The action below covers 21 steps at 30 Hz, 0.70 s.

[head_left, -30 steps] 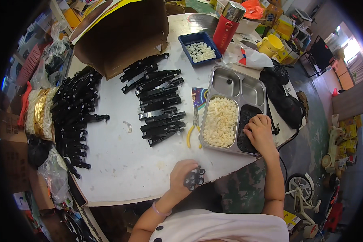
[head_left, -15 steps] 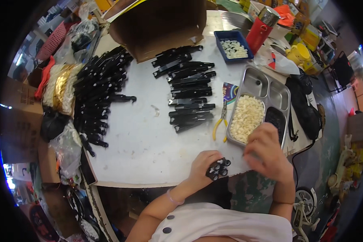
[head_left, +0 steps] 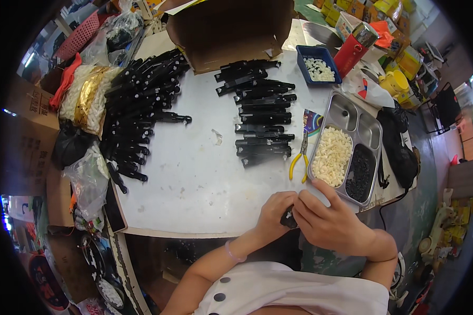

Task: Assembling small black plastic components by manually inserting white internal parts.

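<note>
My left hand (head_left: 274,214) is closed around a black plastic part (head_left: 288,217) at the table's front edge. Pressed close against it is my right hand (head_left: 328,223), fingers curled in a pinch over the part's end; whatever lies between those fingertips is hidden. Just beyond the right hand sits a steel compartment tray (head_left: 373,148), with cream-coloured small pieces (head_left: 332,155) in one section and small black pieces (head_left: 360,173) in another. Pliers with yellow handles (head_left: 298,164) lie left of the tray.
A column of long black parts (head_left: 263,116) lies mid-table, and a larger pile (head_left: 142,100) fills the left side. Behind stand an open cardboard box (head_left: 228,37), a blue bin (head_left: 331,79) of white pieces and a red flask (head_left: 350,55). A plastic bag (head_left: 89,181) hangs at the left.
My right hand has left the tray's black pieces and come left to meet my left hand at the black part. The view has shifted slightly, moving the scene rightward.
</note>
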Tool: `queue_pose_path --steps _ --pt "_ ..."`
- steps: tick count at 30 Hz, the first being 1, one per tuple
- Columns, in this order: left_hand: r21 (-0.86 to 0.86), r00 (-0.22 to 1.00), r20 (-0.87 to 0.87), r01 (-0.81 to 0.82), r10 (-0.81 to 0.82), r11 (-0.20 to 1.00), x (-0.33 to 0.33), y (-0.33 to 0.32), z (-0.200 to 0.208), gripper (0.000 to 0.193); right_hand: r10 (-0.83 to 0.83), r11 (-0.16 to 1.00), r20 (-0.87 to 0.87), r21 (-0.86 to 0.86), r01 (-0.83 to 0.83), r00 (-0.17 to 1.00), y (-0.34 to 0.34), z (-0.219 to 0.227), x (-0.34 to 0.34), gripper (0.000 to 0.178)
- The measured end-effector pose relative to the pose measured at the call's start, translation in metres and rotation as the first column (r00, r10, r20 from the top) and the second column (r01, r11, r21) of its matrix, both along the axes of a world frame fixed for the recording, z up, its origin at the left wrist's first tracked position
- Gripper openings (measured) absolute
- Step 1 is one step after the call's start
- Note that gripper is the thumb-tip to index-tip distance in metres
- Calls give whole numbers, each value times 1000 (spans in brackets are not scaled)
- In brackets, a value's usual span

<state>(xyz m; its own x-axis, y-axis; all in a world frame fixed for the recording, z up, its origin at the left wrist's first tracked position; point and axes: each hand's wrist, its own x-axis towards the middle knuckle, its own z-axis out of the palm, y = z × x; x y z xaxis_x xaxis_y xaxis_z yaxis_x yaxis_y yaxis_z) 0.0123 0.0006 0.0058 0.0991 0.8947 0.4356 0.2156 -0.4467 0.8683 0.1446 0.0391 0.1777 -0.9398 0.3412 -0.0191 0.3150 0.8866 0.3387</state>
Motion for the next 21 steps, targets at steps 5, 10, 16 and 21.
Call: queue_pose_path --steps 5,10,16,21 --pt "-1 996 83 19 -19 1000 -2 2 10 46 -152 963 -308 -259 71 939 -1 -12 27 24" --pt "35 999 37 33 -35 999 0 3 8 48 -233 959 -415 -249 137 879 -8 -28 37 28" --pt "16 998 36 42 -43 999 -1 3 5 48 -240 947 -392 -295 126 888 -3 -30 30 33" --pt "13 998 19 60 -60 998 0 3 6 49 -270 938 -431 -318 135 861 2 -30 42 32"
